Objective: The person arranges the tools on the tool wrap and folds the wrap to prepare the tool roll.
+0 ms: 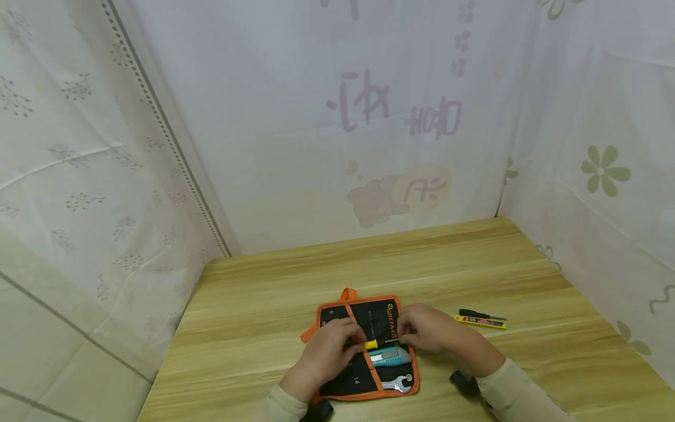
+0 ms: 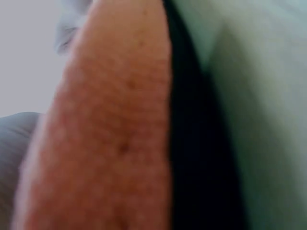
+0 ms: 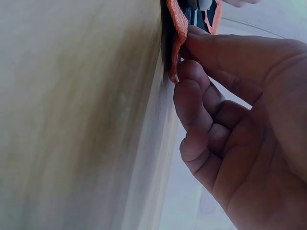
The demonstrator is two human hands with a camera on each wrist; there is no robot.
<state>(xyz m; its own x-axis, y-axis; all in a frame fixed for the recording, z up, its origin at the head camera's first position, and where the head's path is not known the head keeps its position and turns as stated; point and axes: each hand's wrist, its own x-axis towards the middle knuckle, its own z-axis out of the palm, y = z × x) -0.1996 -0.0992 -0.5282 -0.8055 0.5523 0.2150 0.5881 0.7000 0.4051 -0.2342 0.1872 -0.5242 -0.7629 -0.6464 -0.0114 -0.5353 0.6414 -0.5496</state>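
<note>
A black tool pouch [image 1: 364, 384] with orange trim lies spread on the table. A small screwdriver [image 1: 371, 344] lies across it, its yellow handle at the pocket edge and its thin metal shaft pointing right. My left hand [image 1: 332, 349] bends its fingers at the orange pocket edge, beside the yellow handle, and seems to pinch that edge. My right hand [image 1: 429, 328] pinches the shaft end near the pouch's right border; in the right wrist view, its thumb and fingers meet by the orange trim [image 3: 178, 28]. A teal utility knife [image 1: 390, 356] and a wrench [image 1: 399, 384] sit in pockets below.
Right of the pouch, a black screwdriver [image 1: 474, 314] lies beside a flat yellow-and-red pack [image 1: 481, 322] on the wooden table [image 1: 253, 310]. Patterned cloth [image 1: 295, 176] hangs behind and at both sides. The left wrist view shows mostly blurred skin.
</note>
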